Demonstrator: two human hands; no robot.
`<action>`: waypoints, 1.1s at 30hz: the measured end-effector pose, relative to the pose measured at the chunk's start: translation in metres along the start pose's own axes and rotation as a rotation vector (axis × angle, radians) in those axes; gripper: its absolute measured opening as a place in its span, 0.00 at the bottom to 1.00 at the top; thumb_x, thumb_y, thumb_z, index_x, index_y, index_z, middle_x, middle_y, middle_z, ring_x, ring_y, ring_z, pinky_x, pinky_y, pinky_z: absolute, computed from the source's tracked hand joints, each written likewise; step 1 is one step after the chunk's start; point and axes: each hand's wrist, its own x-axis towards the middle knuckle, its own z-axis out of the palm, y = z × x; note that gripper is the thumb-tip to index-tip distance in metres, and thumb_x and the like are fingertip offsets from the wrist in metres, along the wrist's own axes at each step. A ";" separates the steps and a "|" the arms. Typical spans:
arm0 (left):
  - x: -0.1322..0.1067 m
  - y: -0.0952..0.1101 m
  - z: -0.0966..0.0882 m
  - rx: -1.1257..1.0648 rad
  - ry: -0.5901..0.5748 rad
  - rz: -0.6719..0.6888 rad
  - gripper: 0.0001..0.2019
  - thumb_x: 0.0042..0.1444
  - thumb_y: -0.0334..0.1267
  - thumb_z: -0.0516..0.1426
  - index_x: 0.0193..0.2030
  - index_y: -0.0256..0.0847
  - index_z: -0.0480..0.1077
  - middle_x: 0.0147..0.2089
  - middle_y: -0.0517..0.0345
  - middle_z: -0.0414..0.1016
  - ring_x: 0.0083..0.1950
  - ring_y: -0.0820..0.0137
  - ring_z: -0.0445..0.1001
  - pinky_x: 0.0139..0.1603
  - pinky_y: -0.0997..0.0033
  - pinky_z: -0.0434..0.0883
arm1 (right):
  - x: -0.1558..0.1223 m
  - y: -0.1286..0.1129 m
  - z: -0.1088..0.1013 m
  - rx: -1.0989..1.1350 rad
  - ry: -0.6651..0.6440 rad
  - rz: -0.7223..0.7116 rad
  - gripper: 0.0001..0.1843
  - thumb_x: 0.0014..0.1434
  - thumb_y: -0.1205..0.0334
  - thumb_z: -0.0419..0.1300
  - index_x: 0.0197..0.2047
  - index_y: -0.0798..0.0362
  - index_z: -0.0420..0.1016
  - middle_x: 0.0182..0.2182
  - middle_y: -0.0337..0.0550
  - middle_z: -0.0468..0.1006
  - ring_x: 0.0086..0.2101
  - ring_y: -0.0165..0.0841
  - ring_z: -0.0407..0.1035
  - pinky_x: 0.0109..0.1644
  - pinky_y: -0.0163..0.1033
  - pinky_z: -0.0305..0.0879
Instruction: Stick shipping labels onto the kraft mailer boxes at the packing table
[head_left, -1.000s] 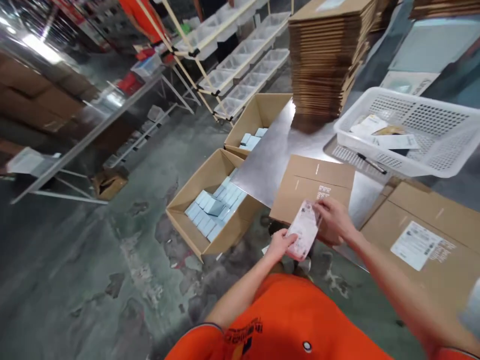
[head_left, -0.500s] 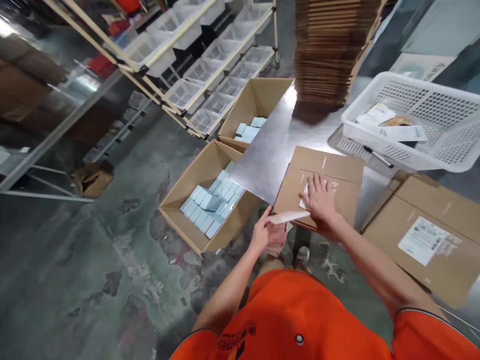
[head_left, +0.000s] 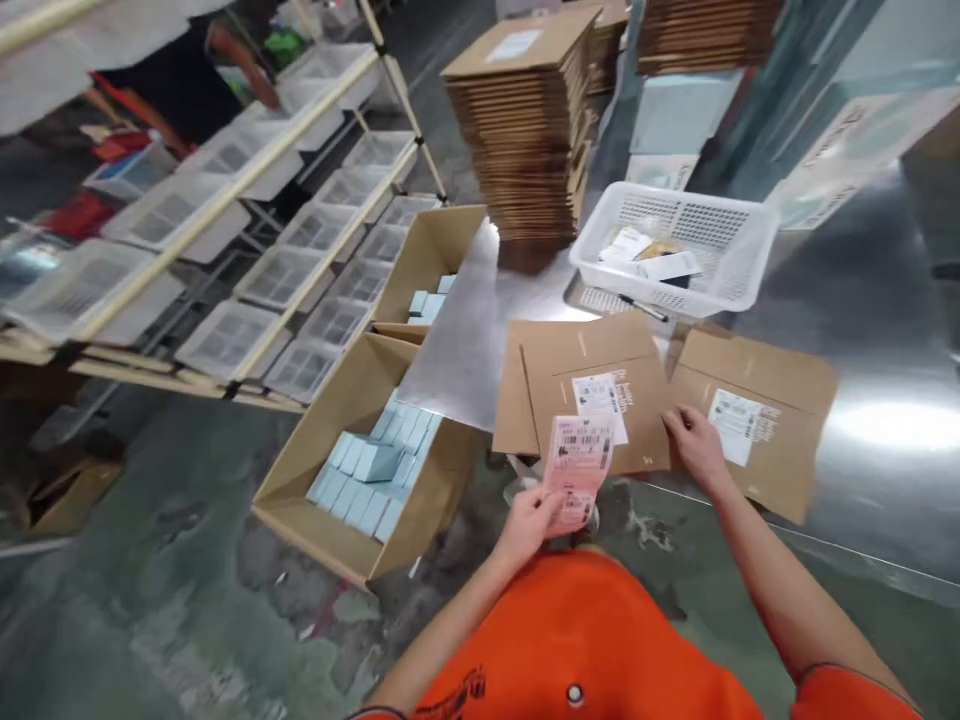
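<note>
My left hand is closed on a strip of printed shipping labels, pinkish and held upright in front of the table edge. Right behind the strip lies a flat cardboard carton bearing a white label, partly covered by the strip. My right hand pinches the right edge of this carton, fingers curled. Beside it, under and right of my wrist, another flat carton carries its own white label.
A white plastic basket with papers and a black marker stand behind the cartons on the metal table. Stacked cardboard rises further back. Left are open boxes of small light-blue boxes and a bin rack.
My right hand has left the carton's label area and moved to its right edge. The label strip is now raised and faces me. The camera view has turned to the right.
</note>
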 end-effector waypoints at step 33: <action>0.047 -0.016 -0.003 -0.031 0.289 -0.116 0.10 0.48 0.40 0.63 0.25 0.35 0.70 0.22 0.66 0.64 0.26 0.76 0.61 0.27 0.76 0.57 | 0.007 -0.115 0.086 -0.178 -0.482 -0.634 0.22 0.64 0.46 0.48 0.34 0.53 0.74 0.32 0.48 0.77 0.35 0.39 0.70 0.39 0.43 0.64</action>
